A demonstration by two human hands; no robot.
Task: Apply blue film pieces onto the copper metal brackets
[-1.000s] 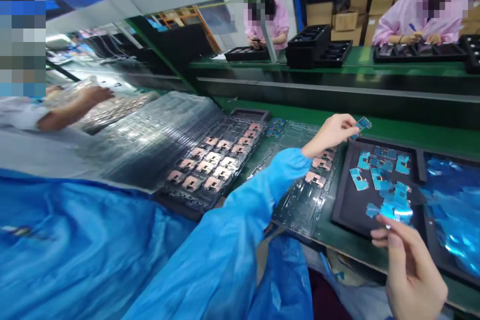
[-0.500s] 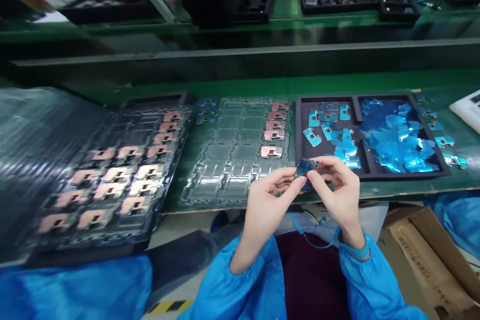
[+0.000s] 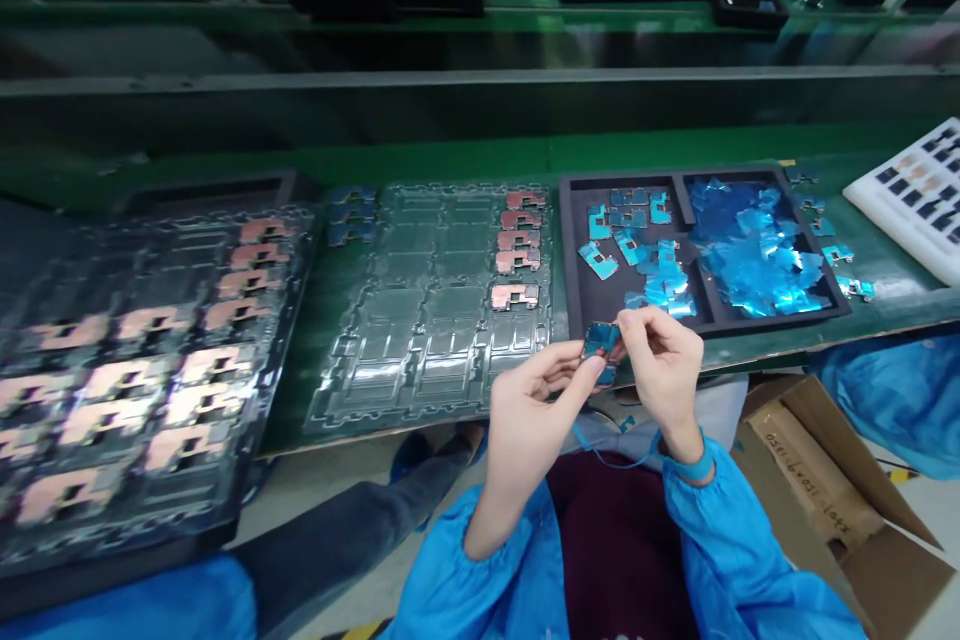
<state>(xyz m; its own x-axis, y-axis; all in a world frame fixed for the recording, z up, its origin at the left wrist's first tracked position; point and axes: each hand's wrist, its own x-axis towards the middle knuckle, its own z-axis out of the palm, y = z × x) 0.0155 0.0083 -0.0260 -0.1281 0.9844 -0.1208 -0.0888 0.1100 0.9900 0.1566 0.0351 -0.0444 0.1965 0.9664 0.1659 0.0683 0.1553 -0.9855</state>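
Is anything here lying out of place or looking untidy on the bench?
Yes. Several loose blue pieces lie on the green bench right of the black tray, outside its compartments, as if spilled. Otherwise nothing stands out; the left hand and right hand pinch one blue part.

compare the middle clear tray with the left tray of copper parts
The middle clear tray holds copper parts only in its right-hand column; the left tray holds them across several rows. The middle clear tray lies straight on the green bench; the left tray sits on a black base. Both are clear pocketed trays.
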